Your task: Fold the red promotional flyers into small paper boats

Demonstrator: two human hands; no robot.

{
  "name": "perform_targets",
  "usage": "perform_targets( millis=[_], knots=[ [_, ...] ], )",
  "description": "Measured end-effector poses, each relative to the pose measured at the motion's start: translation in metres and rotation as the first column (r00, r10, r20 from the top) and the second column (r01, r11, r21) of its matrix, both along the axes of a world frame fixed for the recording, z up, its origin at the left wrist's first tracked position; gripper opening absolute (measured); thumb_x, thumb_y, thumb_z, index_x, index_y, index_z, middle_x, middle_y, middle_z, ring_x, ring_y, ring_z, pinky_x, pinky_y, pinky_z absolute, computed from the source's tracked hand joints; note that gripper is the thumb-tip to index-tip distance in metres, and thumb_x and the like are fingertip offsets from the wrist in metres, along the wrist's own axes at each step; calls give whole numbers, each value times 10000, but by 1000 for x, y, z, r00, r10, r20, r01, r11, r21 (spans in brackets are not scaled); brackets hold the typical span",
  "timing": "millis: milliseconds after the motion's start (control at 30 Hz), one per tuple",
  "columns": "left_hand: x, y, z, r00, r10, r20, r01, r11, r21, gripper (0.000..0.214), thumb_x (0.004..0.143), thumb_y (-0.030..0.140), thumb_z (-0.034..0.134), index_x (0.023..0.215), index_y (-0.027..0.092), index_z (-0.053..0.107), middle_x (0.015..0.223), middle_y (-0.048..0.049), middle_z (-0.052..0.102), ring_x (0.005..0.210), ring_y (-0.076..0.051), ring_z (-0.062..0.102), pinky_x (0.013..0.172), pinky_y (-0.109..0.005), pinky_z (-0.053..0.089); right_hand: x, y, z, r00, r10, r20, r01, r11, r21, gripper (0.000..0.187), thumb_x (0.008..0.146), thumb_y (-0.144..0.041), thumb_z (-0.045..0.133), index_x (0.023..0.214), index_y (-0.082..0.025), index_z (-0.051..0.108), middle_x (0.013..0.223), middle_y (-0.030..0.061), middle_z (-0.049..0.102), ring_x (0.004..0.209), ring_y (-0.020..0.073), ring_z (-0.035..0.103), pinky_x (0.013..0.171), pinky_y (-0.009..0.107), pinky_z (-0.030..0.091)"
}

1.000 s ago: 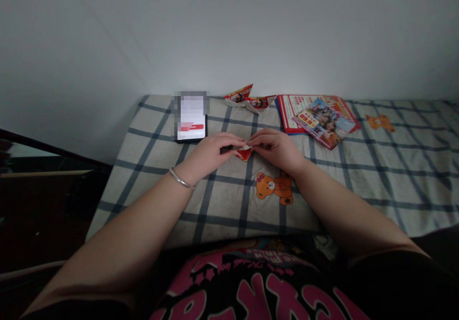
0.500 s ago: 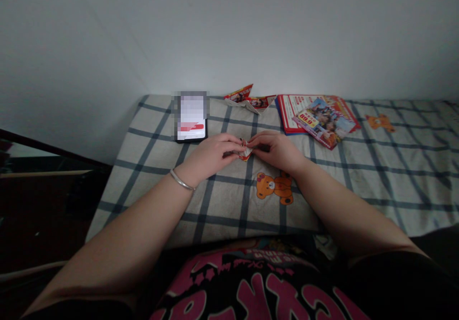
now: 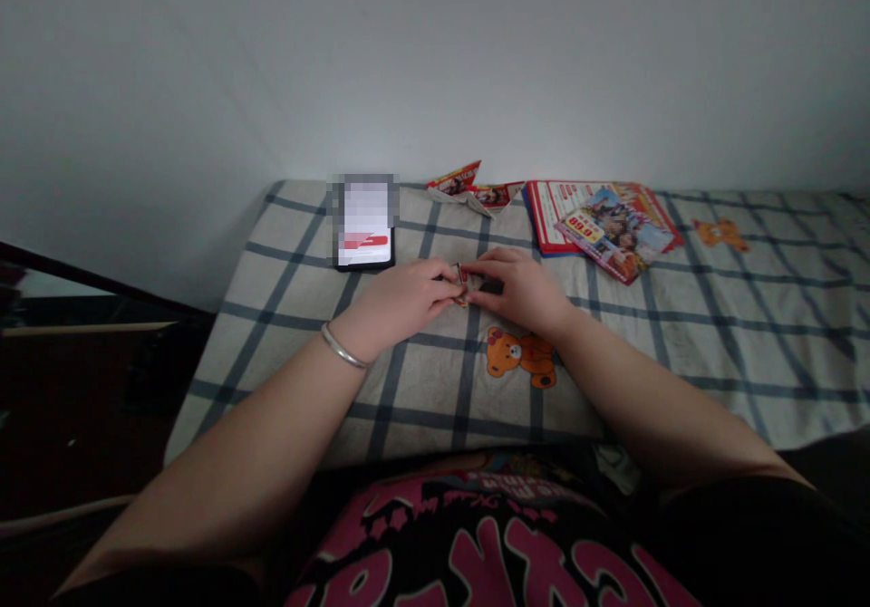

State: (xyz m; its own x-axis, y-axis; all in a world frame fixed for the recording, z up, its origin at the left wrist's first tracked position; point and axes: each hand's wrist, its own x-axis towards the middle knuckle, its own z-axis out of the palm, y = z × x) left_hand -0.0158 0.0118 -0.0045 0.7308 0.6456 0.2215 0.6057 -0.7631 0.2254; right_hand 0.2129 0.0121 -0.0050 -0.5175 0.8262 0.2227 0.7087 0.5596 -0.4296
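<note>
Between my two hands is a small folded piece of printed paper (image 3: 462, 275), red and white, mostly covered by fingers. My left hand (image 3: 406, 299), with a silver bangle at the wrist, pinches its left side. The fingertips of my right hand (image 3: 526, 292) close on its right side. Just beyond, two folded paper shapes (image 3: 490, 196) with red printing stand near the wall. A stack of printed flyers (image 3: 554, 213) lies farther right, with a loose colourful flyer (image 3: 615, 234) askew on top.
A phone (image 3: 365, 249) with its screen lit, partly blurred out, lies beyond my left hand. The checked cloth (image 3: 272, 353) with printed bears covers the surface, which meets a pale wall (image 3: 435, 63) at the back. Its left edge drops to a dark area.
My fingers have closed in over the folded paper, so less of it shows. My left hand has shifted slightly nearer to me. The other papers and the phone stay put.
</note>
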Motion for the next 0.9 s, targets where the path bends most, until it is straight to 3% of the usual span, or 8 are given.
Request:
perform_targets(
  millis=[300,533,700,767,900],
  knots=[
    [2,-4,3,999,38,-26,-38,999,17,226,952,238,561,1063,225,757,1198,-72,657,1075,-230,637,915,-386,534,-9,-9,7,975,-49,217,31,996,83,413,899,-474,658,1226,-227,711,1182,99,671,1078,290,562,920,417,461],
    [8,-5,9,997,32,-65,-29,999,43,202,955,206,539,1013,177,730,1221,-87,678,1185,-249,601,1034,-418,487,-13,-13,13,947,-67,316,34,994,108,381,918,-438,640,1229,-226,702,1175,94,661,1072,299,521,890,417,430],
    [16,-13,17,982,83,-167,-72,995,70,290,953,247,575,1180,93,670,1220,-131,687,1199,-271,600,1063,-415,473,-16,-16,18,935,-95,341,59,992,115,368,921,-462,629,1199,-238,720,1142,99,665,1054,289,514,837,395,421],
    [19,-17,21,971,134,-199,-121,990,76,314,946,250,585,1196,76,660,1199,-137,696,1164,-274,614,1023,-411,498,-17,-17,21,927,-118,356,76,989,131,342,912,-472,639,1140,-240,744,1123,95,675,1051,292,517,826,392,415],
    [20,-21,27,965,122,-233,-104,991,87,312,953,253,571,1193,84,675,1153,-125,719,1139,-270,623,996,-409,507,-19,-20,24,911,-144,386,89,984,156,330,897,-494,655,1061,-230,764,1051,92,694,1018,281,526,802,374,403]
  ],
)
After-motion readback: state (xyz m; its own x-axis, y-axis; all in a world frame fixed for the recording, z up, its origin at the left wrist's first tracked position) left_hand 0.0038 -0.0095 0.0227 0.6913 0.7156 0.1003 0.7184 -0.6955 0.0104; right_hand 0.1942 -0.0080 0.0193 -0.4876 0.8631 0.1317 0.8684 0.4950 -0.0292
